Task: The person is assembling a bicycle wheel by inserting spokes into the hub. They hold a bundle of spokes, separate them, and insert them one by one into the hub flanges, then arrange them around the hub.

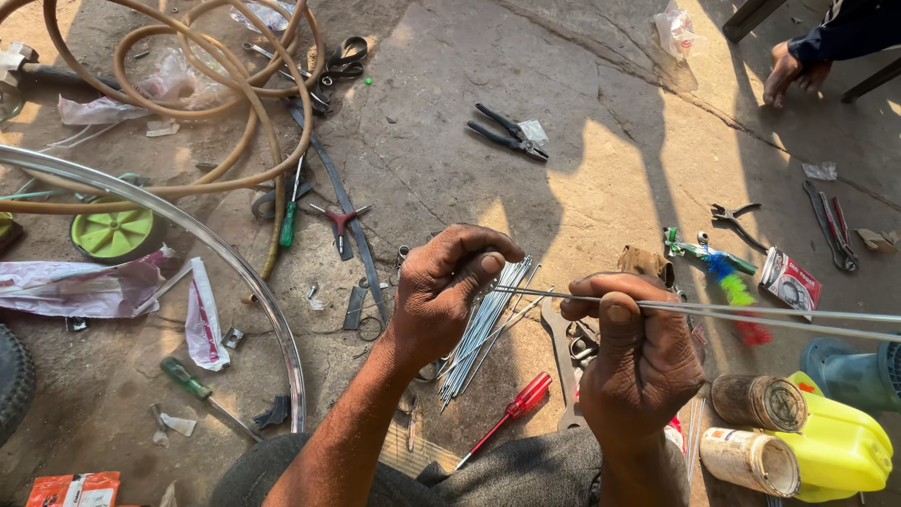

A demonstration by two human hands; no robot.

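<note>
Here the left hand (441,291) is closing around a bundle of spokes (483,329), while the right hand (643,352) is pinching a few spokes drawn out sideways. The rim (239,272) is lying bare on the floor (422,160) at left, with no spokes fitted, so the work seems barely begun.

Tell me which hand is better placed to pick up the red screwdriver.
Probably the right hand. The red screwdriver lies on the ground just beside it, though it pinches thin metal rods. The left hand sits farther up, closed on a bundle of spokes.
</note>
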